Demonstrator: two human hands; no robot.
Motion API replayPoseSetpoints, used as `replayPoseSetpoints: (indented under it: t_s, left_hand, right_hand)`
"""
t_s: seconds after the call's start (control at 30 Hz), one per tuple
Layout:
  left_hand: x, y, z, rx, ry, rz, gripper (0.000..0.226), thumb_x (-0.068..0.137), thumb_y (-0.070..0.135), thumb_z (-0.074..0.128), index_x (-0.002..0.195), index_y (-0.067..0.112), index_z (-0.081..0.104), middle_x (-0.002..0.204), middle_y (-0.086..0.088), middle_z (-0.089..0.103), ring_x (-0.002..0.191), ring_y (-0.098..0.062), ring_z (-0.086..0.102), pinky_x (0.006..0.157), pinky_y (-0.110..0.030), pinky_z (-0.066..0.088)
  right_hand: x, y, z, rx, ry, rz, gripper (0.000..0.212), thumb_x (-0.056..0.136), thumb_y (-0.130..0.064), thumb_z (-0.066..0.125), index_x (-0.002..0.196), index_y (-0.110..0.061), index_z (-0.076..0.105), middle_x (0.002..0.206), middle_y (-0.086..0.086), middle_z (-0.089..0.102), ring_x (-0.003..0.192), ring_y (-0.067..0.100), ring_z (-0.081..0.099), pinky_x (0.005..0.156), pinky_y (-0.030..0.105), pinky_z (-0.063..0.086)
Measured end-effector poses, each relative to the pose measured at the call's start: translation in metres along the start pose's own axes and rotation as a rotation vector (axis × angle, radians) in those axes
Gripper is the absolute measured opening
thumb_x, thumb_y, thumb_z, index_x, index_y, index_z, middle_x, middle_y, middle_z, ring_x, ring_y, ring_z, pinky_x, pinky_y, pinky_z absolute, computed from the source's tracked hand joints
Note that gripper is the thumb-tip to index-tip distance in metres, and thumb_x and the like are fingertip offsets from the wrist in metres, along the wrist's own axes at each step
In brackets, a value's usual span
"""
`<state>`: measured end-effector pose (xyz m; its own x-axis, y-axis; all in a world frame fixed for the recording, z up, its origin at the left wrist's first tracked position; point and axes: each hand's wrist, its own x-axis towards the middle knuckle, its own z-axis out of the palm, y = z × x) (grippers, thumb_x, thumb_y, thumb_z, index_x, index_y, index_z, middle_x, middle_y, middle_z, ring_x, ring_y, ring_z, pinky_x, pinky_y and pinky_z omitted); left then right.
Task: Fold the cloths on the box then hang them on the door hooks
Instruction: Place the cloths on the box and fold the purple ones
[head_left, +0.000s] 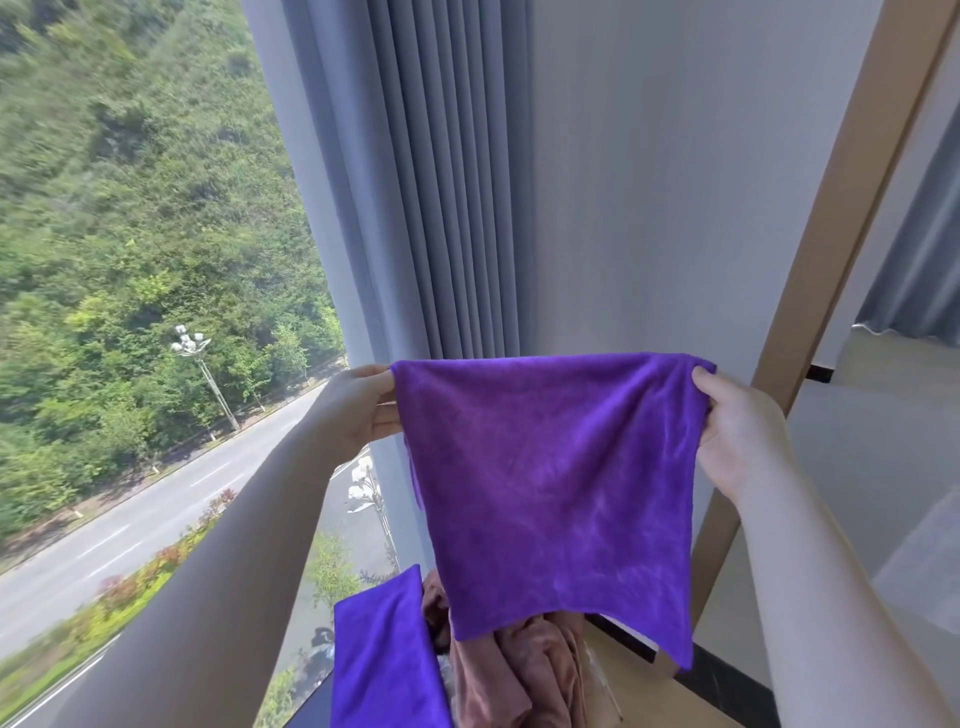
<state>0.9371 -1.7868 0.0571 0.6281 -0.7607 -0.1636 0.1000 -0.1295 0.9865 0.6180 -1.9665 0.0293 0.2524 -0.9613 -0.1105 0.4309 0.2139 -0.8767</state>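
- I am standing at a tall window (156, 260) that is looking out over a wooded slope and a road, with a grey curtain (431, 182) hanging beside it, a pale wall behind, and a wooden door frame (831, 234) rising at my right.
- I am holding a purple cloth (550, 493) up in the air in front of the wall, spread flat and hanging straight down.
- My left hand (358, 405) is pinching its top left corner between thumb and fingers; my right hand (737, 431) is pinching the top right corner the same way, so the upper edge is stretching nearly taut between them.
- Risks, as I am judging them:
  - Each pinch is catching only a corner, so the cloth could be slipping free on one side and dropping if I am loosening to shift my grip for the fold.
  - The lower edge is hanging unevenly, longer at the right, so a fold begun now may be coming out skewed.
  - The hanging hem is dangling just over the pile below and could be dragging it out of place.
- Below, the box (649, 691) is carrying a crumpled brown cloth (519, 670) and a second purple cloth (384, 660), which is lying smooth at its left.
- No door hooks are showing in this view.
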Motion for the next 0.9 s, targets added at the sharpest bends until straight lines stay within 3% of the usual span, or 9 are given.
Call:
replayPoseSetpoints:
  t_s: [0.2,0.3,0.43,0.5,0.57,0.67,0.8,0.9]
  left_hand:
    - [-0.003,-0.001,0.006,0.060,0.056,-0.024,0.021,0.099,0.007,0.054,0.114,0.005,0.070,0.071,-0.006,0.069,0.057,-0.020,0.065,0.060,-0.030,0.058]
    - [-0.007,0.004,0.008,-0.080,-0.065,-0.119,0.015,0.098,0.013,0.060,0.111,0.008,0.068,0.071,-0.005,0.072,0.058,-0.019,0.068,0.065,-0.030,0.056]
    - [-0.007,0.007,0.009,-0.254,-0.174,-0.163,0.017,0.097,0.012,0.063,0.113,0.008,0.065,0.097,-0.014,0.076,0.080,-0.025,0.075,0.082,-0.036,0.061]
    - [-0.005,0.006,0.009,-0.305,-0.154,-0.138,0.022,0.098,0.006,0.060,0.120,0.004,0.064,0.100,-0.015,0.077,0.083,-0.024,0.076,0.077,-0.033,0.064]
    - [-0.003,0.005,0.006,-0.315,-0.124,-0.120,0.029,0.099,-0.004,0.053,0.126,0.002,0.062,0.102,-0.013,0.076,0.085,-0.021,0.076,0.072,-0.028,0.063]
    - [0.001,0.008,0.003,-0.300,-0.082,-0.081,0.037,0.096,-0.013,0.051,0.128,0.003,0.063,0.101,-0.011,0.075,0.086,-0.017,0.073,0.071,-0.023,0.062]
    - [-0.001,0.012,0.001,-0.191,-0.058,-0.045,0.021,0.097,0.001,0.062,0.117,0.006,0.069,0.098,-0.010,0.075,0.075,-0.016,0.075,0.069,-0.025,0.063]
    - [-0.001,0.012,-0.006,-0.148,-0.081,-0.048,0.021,0.099,0.007,0.061,0.119,0.009,0.067,0.097,-0.009,0.076,0.078,-0.018,0.075,0.074,-0.028,0.063]
  right_hand:
    - [0.008,-0.004,-0.016,-0.163,0.105,0.005,0.013,0.097,-0.016,0.065,0.088,-0.010,0.073,0.086,0.008,0.071,0.078,0.021,0.067,0.079,0.037,0.053]
    - [0.008,-0.004,-0.021,-0.264,0.115,-0.003,0.012,0.101,-0.016,0.059,0.090,-0.015,0.064,0.087,0.006,0.066,0.075,0.021,0.064,0.070,0.035,0.054]
    - [0.008,-0.009,-0.023,-0.219,0.063,0.046,0.012,0.100,-0.011,0.059,0.088,-0.013,0.063,0.084,0.008,0.063,0.072,0.020,0.063,0.069,0.034,0.052]
    - [0.007,-0.014,-0.022,-0.156,0.019,0.071,0.015,0.100,-0.004,0.055,0.092,-0.016,0.060,0.084,0.008,0.060,0.070,0.017,0.061,0.068,0.030,0.048]
    - [0.004,-0.020,-0.020,-0.176,-0.018,0.107,0.020,0.101,-0.001,0.047,0.101,-0.016,0.061,0.087,0.008,0.064,0.075,0.017,0.062,0.069,0.028,0.049]
    - [0.001,-0.025,-0.021,-0.165,-0.079,0.175,0.035,0.093,0.006,0.034,0.097,-0.006,0.066,0.087,0.011,0.069,0.075,0.018,0.067,0.065,0.026,0.056]
    - [0.000,-0.026,-0.023,-0.116,-0.129,0.164,0.033,0.094,0.012,0.038,0.100,-0.004,0.067,0.077,0.009,0.076,0.066,0.015,0.074,0.059,0.022,0.061]
    - [-0.002,-0.029,-0.026,-0.169,-0.270,0.142,0.032,0.098,0.015,0.043,0.106,-0.003,0.068,0.084,0.011,0.079,0.071,0.016,0.077,0.063,0.023,0.062]
